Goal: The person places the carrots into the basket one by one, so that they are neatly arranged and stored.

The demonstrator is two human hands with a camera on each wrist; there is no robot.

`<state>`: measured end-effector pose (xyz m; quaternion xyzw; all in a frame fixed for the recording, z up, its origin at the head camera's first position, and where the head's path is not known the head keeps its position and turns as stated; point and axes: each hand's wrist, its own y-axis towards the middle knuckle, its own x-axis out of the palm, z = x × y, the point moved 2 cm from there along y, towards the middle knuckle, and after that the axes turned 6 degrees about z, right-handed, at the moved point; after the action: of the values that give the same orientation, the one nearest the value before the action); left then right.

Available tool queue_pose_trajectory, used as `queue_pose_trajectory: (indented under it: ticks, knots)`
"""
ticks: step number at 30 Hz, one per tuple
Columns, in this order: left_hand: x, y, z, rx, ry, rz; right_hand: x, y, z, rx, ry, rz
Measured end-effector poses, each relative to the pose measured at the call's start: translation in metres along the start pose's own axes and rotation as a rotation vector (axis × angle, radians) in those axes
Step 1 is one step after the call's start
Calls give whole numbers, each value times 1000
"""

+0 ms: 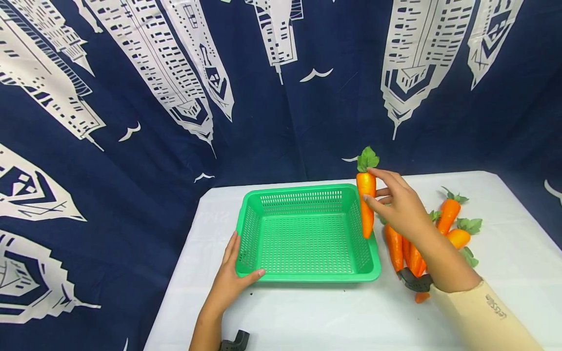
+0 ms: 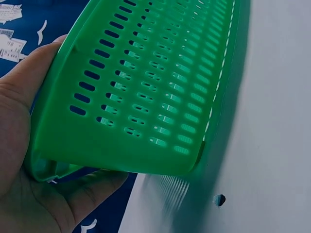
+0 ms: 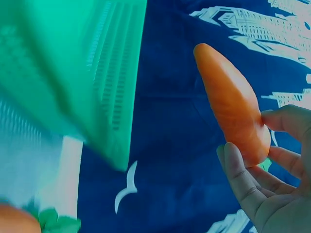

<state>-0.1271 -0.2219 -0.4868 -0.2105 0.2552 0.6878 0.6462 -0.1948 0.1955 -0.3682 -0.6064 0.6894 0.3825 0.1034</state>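
Note:
My right hand (image 1: 401,207) pinches an orange carrot (image 1: 366,202) near its leafy top, between thumb and fingertips. The carrot hangs tip down over the right rim of a green basket (image 1: 307,278). In the right wrist view the same carrot (image 3: 233,104) shows its smooth side, with its leaves mostly hidden behind the fingers. At the basket's front left corner, my left hand (image 1: 231,273) holds the rim, fingers along the left side and thumb on the front edge. Perforated walls of the basket (image 2: 141,97) fill much of the left wrist view.
Several more carrots (image 1: 393,246) lie in a pile right of the basket, partly under my right forearm. The white table (image 1: 298,317) ends at a dark blue cloth (image 1: 281,131) printed with white buildings. A small dark speck (image 2: 219,200) lies by the basket.

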Motion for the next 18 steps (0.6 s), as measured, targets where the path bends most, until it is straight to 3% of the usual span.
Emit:
queue_pose_trajectory:
  ticks: [7, 18]
  knots:
    - [1, 0, 1, 3, -2, 2, 23, 15, -13, -43, 90, -8]
    - [2, 0, 0, 5, -11, 4, 63, 33, -21, 2, 166, -68]
